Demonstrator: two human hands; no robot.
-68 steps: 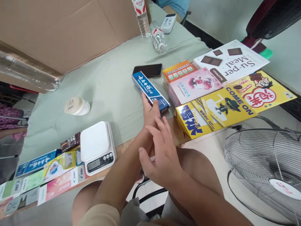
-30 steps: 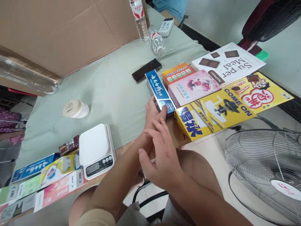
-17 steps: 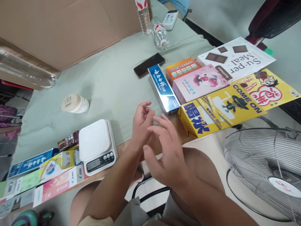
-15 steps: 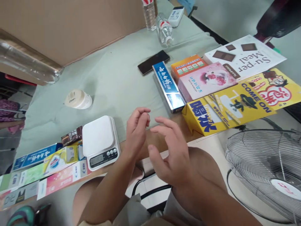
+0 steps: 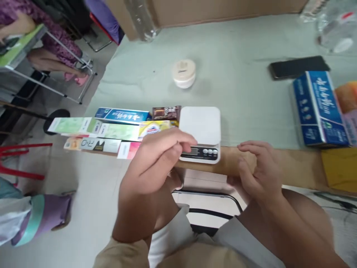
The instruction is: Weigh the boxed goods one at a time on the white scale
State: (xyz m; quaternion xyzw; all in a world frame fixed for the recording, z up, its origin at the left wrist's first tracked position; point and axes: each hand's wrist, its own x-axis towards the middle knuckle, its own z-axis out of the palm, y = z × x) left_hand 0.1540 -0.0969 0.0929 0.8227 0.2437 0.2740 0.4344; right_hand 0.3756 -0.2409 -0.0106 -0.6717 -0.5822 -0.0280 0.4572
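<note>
The left hand (image 5: 158, 160) is at the near left corner of the white scale (image 5: 200, 126), its fingers bent in front of part of the display (image 5: 191, 152); the thumb lies close to the fingers, but I cannot tell whether they meet or whether they touch the scale. The right hand (image 5: 259, 167) is at the front edge of the tabletop (image 5: 245, 74), right of the scale and apart from it, with thumb and fingers spread and nothing between them. The scale sits at that front edge, its three buttons in view and its plate bare. Just left of it lie a brown packet (image 5: 166, 112) and a yellow pack (image 5: 154, 127), then a long blue box (image 5: 122, 115), two green boxes (image 5: 118, 131), a grey box (image 5: 100, 144) and a pink box (image 5: 129, 150) partly covered by the left hand. A tub (image 5: 184, 74) stands behind the scale. Well to the right is a blue toothpaste box (image 5: 325, 108), between a phone (image 5: 298, 67) behind and a yellow box (image 5: 337, 167) in front. A blurred clear bottle (image 5: 337, 29) is at the far right.
</note>
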